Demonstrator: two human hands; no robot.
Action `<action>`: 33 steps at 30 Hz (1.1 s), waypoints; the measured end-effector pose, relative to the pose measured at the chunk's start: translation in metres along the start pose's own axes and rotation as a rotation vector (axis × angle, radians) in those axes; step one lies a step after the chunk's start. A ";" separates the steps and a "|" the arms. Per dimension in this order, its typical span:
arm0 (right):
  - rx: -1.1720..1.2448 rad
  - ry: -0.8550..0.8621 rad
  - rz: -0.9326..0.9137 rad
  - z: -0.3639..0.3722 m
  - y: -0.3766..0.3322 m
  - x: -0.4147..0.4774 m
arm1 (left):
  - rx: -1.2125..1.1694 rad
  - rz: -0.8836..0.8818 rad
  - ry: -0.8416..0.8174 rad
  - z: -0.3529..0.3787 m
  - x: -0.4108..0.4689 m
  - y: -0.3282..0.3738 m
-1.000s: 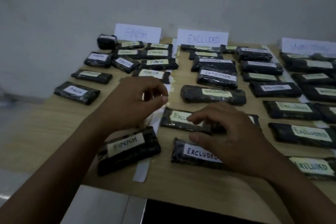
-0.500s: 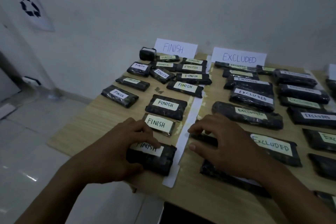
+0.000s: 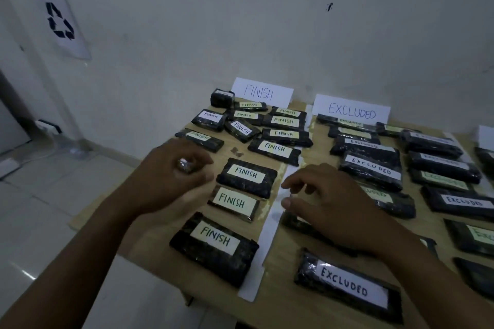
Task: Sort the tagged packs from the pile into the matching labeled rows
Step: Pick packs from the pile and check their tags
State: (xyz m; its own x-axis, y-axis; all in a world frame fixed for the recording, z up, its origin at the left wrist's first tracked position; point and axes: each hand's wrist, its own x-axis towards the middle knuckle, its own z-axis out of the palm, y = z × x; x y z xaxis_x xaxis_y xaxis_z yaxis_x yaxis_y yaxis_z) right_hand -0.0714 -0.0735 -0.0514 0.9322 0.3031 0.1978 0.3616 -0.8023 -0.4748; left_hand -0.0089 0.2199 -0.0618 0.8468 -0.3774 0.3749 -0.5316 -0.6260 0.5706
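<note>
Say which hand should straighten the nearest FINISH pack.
Left. The left hand is on the FINISH pack's side of the paper strip; the right hand lies beyond it, over EXCLUDED packs.

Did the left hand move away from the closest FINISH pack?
Yes. The left hand was on the closest FINISH pack; now it is off it, farther up the table and to the left, beside the next FINISH packs.
</note>
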 end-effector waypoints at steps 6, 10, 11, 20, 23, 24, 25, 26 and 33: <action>-0.117 0.056 0.024 0.005 0.022 0.073 | 0.270 -0.163 0.206 0.008 0.059 -0.053; -0.264 0.034 0.124 0.018 0.049 0.116 | 0.278 -0.240 0.220 0.018 0.048 -0.071; -0.291 0.003 0.137 0.021 0.053 0.123 | 0.278 -0.236 0.206 0.018 0.045 -0.073; -0.251 -0.117 0.121 0.026 0.047 0.133 | 0.329 -0.218 0.174 0.016 0.041 -0.076; -0.232 -0.129 0.125 0.025 0.045 0.138 | 0.370 -0.218 0.171 0.016 0.043 -0.078; -0.216 -0.112 0.126 0.024 0.043 0.143 | 0.381 -0.218 0.174 0.017 0.045 -0.078; -0.203 -0.088 0.119 0.024 0.042 0.149 | 0.389 -0.214 0.180 0.018 0.046 -0.079; -0.201 -0.061 0.111 0.024 0.040 0.158 | 0.396 -0.201 0.188 0.018 0.048 -0.080; -0.309 -0.017 0.131 0.042 0.035 0.214 | 0.454 -0.155 0.016 0.023 0.065 -0.080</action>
State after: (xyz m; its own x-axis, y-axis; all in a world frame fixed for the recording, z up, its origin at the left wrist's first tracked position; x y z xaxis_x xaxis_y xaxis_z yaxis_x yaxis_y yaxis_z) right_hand 0.1415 -0.0148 -0.0614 0.9715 0.1939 0.1365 0.2199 -0.9522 -0.2123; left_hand 0.0893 0.2297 -0.1001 0.9130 -0.2481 0.3239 -0.3342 -0.9101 0.2448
